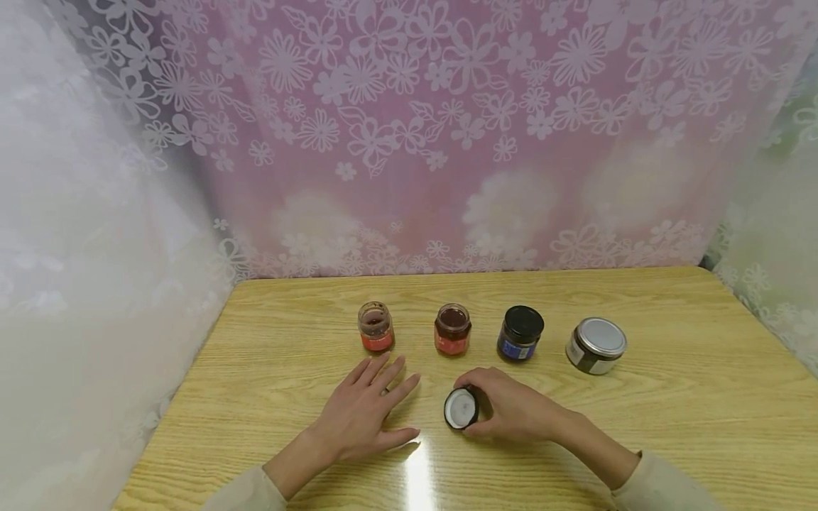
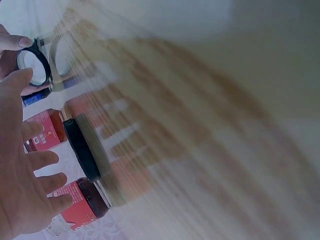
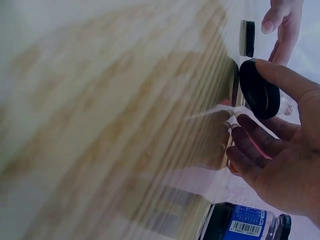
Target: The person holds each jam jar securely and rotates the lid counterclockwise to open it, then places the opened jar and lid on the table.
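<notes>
Held lid [image 1: 461, 408]: loose blk lid w/ pale lining, approx midway betw. the tabletop's [image 1: 307, 312] L and R edges, on the wearer's side of the jar row; tilted, lining showing to head cam. I can't tell if its rim touches wood.
R hand [image 1: 517, 408]: grasping that lid by the rim, thumb one side, index opp.; other fingers loosely bent.
L hand [image 1: 364, 415]: released, fingers spread, holding nothing. Per L wrist cam, 2nd blk lid [image 2: 82, 150] lies flat by its fingers; contact I can't tell.
Uncapped jars: L red jar [image 1: 377, 339] and ctr red jar [image 1: 452, 342], both toward the tabletop's far edge.
Capped jars: blue-label jar [image 1: 519, 348] w/ blk lid, R of ctr; silver-lidded jar [image 1: 599, 342], nearest of the row to R edge.
Lid handling (my call): I'd keep the pinch light, rim only, thumb & index directly opp. so it can't swivel; fingertips off the lining. Level it slowly, wrist steady.
Watch-outs: too hard a squeeze could flip it; a quick fwd sweep might clip ctr red jar. I'd lift L hand straight up, so 2nd lid isn't nudged.
</notes>
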